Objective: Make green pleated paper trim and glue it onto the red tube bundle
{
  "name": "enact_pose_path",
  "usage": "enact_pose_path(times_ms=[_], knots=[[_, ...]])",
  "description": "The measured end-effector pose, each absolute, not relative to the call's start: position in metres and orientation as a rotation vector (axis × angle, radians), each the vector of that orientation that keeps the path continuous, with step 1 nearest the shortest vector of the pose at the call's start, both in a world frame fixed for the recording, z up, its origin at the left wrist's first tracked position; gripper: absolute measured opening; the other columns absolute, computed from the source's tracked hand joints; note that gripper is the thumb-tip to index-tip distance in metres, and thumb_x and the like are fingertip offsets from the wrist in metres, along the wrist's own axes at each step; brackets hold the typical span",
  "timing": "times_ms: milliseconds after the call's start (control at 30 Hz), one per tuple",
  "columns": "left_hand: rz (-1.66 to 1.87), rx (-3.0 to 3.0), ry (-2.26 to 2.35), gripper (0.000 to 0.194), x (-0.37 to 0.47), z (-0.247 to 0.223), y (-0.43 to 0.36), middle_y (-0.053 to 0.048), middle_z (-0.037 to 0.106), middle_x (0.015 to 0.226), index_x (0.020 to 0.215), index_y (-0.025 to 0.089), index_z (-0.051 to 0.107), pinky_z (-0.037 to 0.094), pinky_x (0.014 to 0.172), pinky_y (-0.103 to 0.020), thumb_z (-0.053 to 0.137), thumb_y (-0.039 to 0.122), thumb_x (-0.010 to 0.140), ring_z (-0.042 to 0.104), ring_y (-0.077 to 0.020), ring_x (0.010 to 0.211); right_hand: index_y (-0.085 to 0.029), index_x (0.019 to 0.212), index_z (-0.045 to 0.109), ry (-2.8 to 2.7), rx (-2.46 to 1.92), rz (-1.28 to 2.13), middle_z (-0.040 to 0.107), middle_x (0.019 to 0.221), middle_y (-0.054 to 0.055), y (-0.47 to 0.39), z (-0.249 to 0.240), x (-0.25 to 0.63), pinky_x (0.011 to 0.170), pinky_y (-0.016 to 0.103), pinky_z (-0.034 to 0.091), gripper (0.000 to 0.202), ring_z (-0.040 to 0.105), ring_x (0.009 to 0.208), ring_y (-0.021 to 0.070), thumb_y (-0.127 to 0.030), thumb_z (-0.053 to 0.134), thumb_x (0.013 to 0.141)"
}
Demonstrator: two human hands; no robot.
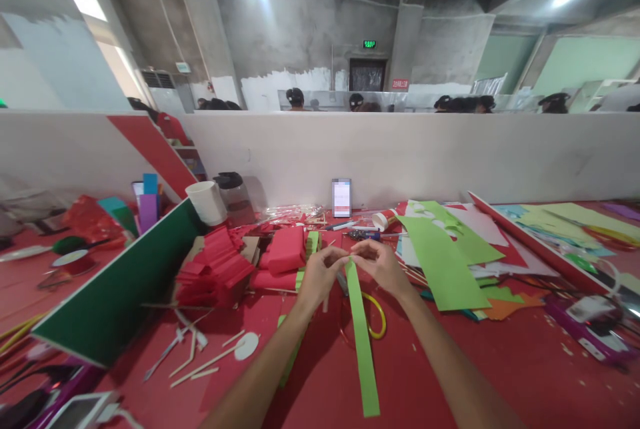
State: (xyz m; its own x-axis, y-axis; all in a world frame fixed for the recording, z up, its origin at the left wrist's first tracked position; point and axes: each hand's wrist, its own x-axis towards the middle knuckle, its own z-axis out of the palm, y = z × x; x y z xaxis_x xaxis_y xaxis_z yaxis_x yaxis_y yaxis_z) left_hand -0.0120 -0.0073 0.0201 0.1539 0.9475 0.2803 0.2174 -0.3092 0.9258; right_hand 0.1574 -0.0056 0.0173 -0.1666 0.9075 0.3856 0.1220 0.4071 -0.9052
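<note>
A long light green paper strip hangs down toward me over the red table. Its far end is pinched between the fingertips of my left hand and my right hand, which meet there. Behind the strip lies a pair of scissors with a yellow handle loop, partly covered by it. Left of my left hand are red paper bundles with green paper pieces beside them. Past my right hand, large green paper sheets lie in a loose pile.
A green divider board stands at left, with a white cup and a dark-lidded jug near it. Thin wooden sticks and a white paper disc lie front left. A phone leans against the white partition.
</note>
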Motion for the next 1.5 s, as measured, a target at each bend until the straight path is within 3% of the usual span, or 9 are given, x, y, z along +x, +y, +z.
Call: enact_pose_path(times_ms=[500, 667, 933, 1067, 1233, 1500], knots=[[1.015, 1.583, 1.084, 0.042, -0.018, 0.016, -0.012, 0.002, 0.062, 0.051, 0.101, 0.016, 0.066, 0.028, 0.028, -0.024, 0.047, 0.052, 0.086, 0.053, -0.0153, 0.029, -0.018, 0.087, 0.066, -1.626, -0.947, 0.844, 0.070, 0.084, 0.004, -0.009, 0.022, 0.156, 0.074, 0.030, 0.052, 0.013, 0.066, 0.078, 0.0182, -0.027, 0.064, 0.079], [0.995, 1.584, 1.102, 0.037, -0.016, 0.019, -0.013, 0.002, 0.060, 0.053, 0.094, 0.016, 0.063, 0.025, 0.026, -0.023, 0.048, 0.049, 0.086, 0.050, -0.0139, 0.027, -0.018, 0.087, 0.065, -1.648, -0.943, 0.833, 0.070, 0.084, 0.004, -0.009, 0.021, 0.155, 0.074, 0.030, 0.052, 0.011, 0.066, 0.078, 0.0179, -0.026, 0.062, 0.080], [1.096, 1.875, 1.214, 0.019, -0.015, 0.019, -0.014, 0.003, 0.055, 0.060, 0.074, 0.018, 0.059, 0.036, 0.045, -0.020, 0.050, 0.031, 0.083, 0.051, -0.0110, 0.048, -0.017, 0.086, 0.067, -1.761, -0.951, 0.877, 0.072, 0.083, 0.005, -0.011, 0.020, 0.152, 0.072, 0.029, 0.051, 0.014, 0.066, 0.077, 0.0183, -0.029, 0.063, 0.080], [1.095, 1.910, 1.199, 0.015, -0.017, 0.013, -0.011, 0.004, 0.054, 0.061, 0.077, 0.018, 0.058, 0.038, 0.051, -0.020, 0.050, 0.028, 0.084, 0.051, -0.0119, 0.054, -0.017, 0.082, 0.069, -1.795, -0.990, 0.867, 0.071, 0.079, 0.004, -0.011, 0.022, 0.154, 0.068, 0.027, 0.050, 0.016, 0.065, 0.072, 0.0181, -0.033, 0.064, 0.080], [1.151, 1.859, 1.100, 0.015, -0.014, 0.012, -0.009, 0.000, 0.063, 0.072, 0.084, 0.018, 0.061, 0.044, 0.060, -0.023, 0.052, 0.029, 0.085, 0.059, -0.0145, 0.065, -0.017, 0.079, 0.065, -1.745, -1.040, 0.878, 0.065, 0.069, 0.001, -0.007, 0.020, 0.158, 0.059, 0.025, 0.046, 0.016, 0.059, 0.063, 0.0150, -0.032, 0.060, 0.083], [1.237, 1.789, 1.079, 0.021, -0.009, 0.014, -0.009, -0.002, 0.068, 0.076, 0.097, 0.016, 0.067, 0.047, 0.062, -0.024, 0.062, 0.027, 0.079, 0.061, -0.0152, 0.067, -0.018, 0.086, 0.063, -1.501, -1.014, 1.031, 0.065, 0.074, 0.000, 0.000, 0.011, 0.160, 0.062, 0.025, 0.048, 0.018, 0.061, 0.067, 0.0151, -0.034, 0.064, 0.079]])
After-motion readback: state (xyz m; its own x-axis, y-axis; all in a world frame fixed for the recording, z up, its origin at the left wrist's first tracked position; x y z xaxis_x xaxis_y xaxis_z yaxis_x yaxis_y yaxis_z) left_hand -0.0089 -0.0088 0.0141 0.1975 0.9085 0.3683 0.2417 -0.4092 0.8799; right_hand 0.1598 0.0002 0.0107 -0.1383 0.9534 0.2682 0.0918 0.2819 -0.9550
